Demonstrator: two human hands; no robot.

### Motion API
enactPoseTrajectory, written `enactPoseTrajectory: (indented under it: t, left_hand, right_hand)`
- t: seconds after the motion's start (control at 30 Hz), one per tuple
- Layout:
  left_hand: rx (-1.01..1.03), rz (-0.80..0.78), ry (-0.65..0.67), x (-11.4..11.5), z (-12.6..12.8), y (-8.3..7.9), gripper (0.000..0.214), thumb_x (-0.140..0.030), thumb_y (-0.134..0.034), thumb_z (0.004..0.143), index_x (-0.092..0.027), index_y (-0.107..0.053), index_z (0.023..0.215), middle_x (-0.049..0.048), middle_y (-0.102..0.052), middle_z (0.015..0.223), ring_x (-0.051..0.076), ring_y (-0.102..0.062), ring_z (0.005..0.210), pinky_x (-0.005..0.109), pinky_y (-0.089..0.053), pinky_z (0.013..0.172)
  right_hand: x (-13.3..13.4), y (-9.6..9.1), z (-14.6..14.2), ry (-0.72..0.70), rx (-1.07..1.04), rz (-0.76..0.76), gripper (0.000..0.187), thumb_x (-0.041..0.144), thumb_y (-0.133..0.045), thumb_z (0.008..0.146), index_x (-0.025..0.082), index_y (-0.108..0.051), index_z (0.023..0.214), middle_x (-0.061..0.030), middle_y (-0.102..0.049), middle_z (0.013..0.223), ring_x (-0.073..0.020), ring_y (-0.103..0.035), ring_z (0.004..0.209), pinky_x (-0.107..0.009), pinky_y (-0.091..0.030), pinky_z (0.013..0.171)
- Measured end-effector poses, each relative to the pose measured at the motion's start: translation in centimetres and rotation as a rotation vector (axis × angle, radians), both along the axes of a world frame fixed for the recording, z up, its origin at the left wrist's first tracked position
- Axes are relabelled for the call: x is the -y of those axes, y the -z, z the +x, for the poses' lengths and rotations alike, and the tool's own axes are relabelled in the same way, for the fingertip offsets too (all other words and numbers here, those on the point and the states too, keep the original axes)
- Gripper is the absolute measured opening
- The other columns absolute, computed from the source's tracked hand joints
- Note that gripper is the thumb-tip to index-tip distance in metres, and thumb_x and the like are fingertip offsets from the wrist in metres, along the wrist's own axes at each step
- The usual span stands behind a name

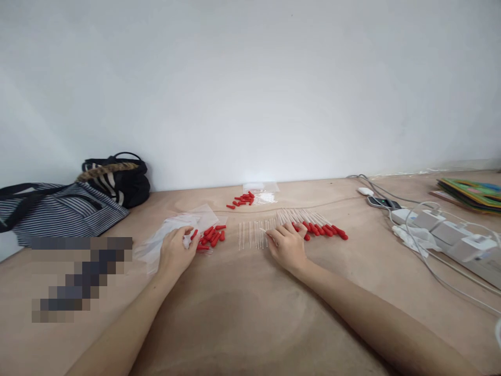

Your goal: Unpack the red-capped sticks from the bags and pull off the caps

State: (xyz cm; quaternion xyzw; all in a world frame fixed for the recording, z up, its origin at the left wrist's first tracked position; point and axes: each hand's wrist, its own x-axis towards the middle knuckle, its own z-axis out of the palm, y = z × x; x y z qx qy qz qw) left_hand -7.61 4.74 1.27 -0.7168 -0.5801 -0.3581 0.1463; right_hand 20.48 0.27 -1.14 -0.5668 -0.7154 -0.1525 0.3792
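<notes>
My left hand (178,249) is closed in a pinch with a red rubber bulb (193,235) at its fingertips. Just right of it lies a loose pile of red bulbs (213,237). My right hand (287,245) is closed, fingertips on a thin clear dropper tube (263,230) whose end points left. Under and beside those fingers runs a row of clear dropper tubes (250,235) lying side by side. Behind my right hand, droppers fitted with red bulbs (326,230) lie in a slanted row, partly hidden by the hand.
Clear plastic bags (156,237) lie left of my left hand. More red bulbs (245,199) and a plastic bag (266,194) are near the wall. A striped bag (66,209) and black bag (136,183) stand left. Chargers with cables (450,232) and books (473,194) lie right.
</notes>
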Motion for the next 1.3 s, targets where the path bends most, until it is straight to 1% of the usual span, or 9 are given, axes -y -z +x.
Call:
enactPoseTrajectory:
  t: [0.1,0.2,0.23,0.43,0.6,0.83,0.97,1.1,1.3]
  left_hand:
    - [-0.075,0.122,0.056,1.1,1.9,0.3,0.027,-0.038,-0.046,0.08,-0.015,-0.06,0.085,0.0111,-0.062,0.085,0.027,-0.056,0.084,0.042,-0.044,0.08]
    - [-0.142,0.027,0.374,2.2,4.9,1.2,0.024,-0.03,-0.042,0.084,-0.017,-0.06,0.092,0.01,-0.06,0.094,0.022,-0.056,0.091,0.036,-0.045,0.084]
    - [-0.158,-0.017,0.419,2.4,5.8,1.6,0.025,-0.028,-0.042,0.084,-0.016,-0.059,0.097,0.0109,-0.059,0.101,0.022,-0.055,0.096,0.036,-0.045,0.086]
    - [-0.129,-0.296,0.375,2.3,9.1,2.9,0.04,-0.033,-0.045,0.083,-0.014,-0.048,0.117,0.0149,-0.046,0.123,0.027,-0.047,0.114,0.041,-0.041,0.094]
    - [-0.104,-0.425,0.394,2.4,10.0,2.2,0.051,-0.042,-0.051,0.079,-0.014,-0.047,0.121,0.0156,-0.043,0.124,0.028,-0.044,0.115,0.043,-0.04,0.095]
    - [-0.159,-0.549,0.467,2.0,11.4,1.9,0.059,-0.055,-0.05,0.077,-0.035,-0.036,0.131,0.0084,-0.027,0.138,0.035,-0.023,0.128,0.053,-0.028,0.1]
    - [-0.171,-0.653,0.482,1.5,12.5,1.6,0.06,-0.062,-0.046,0.076,-0.04,-0.034,0.131,0.0036,-0.015,0.145,0.041,-0.006,0.131,0.058,-0.02,0.101]
    - [-0.18,-0.685,0.506,1.4,13.1,1.4,0.058,-0.064,-0.044,0.075,-0.04,-0.04,0.128,0.0012,-0.01,0.147,0.041,-0.001,0.132,0.058,-0.017,0.102]
    - [-0.165,-0.667,0.502,1.4,12.9,1.5,0.058,-0.061,-0.043,0.078,-0.031,-0.042,0.127,0.0064,-0.014,0.146,0.036,-0.008,0.133,0.053,-0.019,0.104]
  right_hand:
    - [-1.4,-0.2,-1.4,0.09,0.07,-0.126,0.017,0.017,-0.048,0.077,0.021,-0.064,0.075,-0.0036,-0.064,0.076,-0.0188,-0.048,0.081,-0.041,-0.017,0.081]
    - [-2.2,-0.4,-2.5,0.123,0.141,-0.247,0.018,0.013,-0.047,0.075,0.019,-0.064,0.075,-0.0076,-0.064,0.083,-0.0224,-0.048,0.086,-0.041,-0.018,0.079]
    - [-2.4,-0.4,-2.8,0.121,0.16,-0.275,0.02,0.012,-0.046,0.075,0.018,-0.065,0.076,-0.0084,-0.064,0.084,-0.023,-0.048,0.087,-0.042,-0.018,0.079]
    - [-2.8,-0.2,-3.1,0.132,0.151,-0.328,0.022,0.015,-0.043,0.08,0.017,-0.065,0.077,-0.0097,-0.066,0.082,-0.0232,-0.051,0.083,-0.04,-0.019,0.075]
    - [-2.4,-0.7,-1.4,0.136,0.011,-0.185,0.02,0.022,-0.045,0.081,0.02,-0.064,0.075,-0.0045,-0.067,0.074,-0.0184,-0.051,0.076,-0.036,-0.018,0.073]
    - [0.4,-0.7,4.1,0.1,-0.032,0.069,0.018,0.021,-0.049,0.079,0.021,-0.065,0.071,-0.0004,-0.066,0.065,-0.0153,-0.052,0.069,-0.034,-0.019,0.074]
    - [1.5,-0.5,6.1,0.113,-0.021,0.14,0.024,0.023,-0.045,0.081,0.021,-0.066,0.071,-0.0011,-0.066,0.061,-0.0149,-0.052,0.064,-0.033,-0.021,0.074]
    - [1.6,-0.8,6.5,0.139,-0.029,0.153,0.023,0.023,-0.046,0.08,0.021,-0.066,0.07,-0.0007,-0.066,0.061,-0.0146,-0.052,0.061,-0.034,-0.021,0.073]
    - [1.3,-0.8,6.5,0.119,-0.054,0.127,0.021,0.021,-0.047,0.079,0.022,-0.066,0.07,0.0003,-0.066,0.061,-0.0144,-0.052,0.063,-0.035,-0.019,0.074]
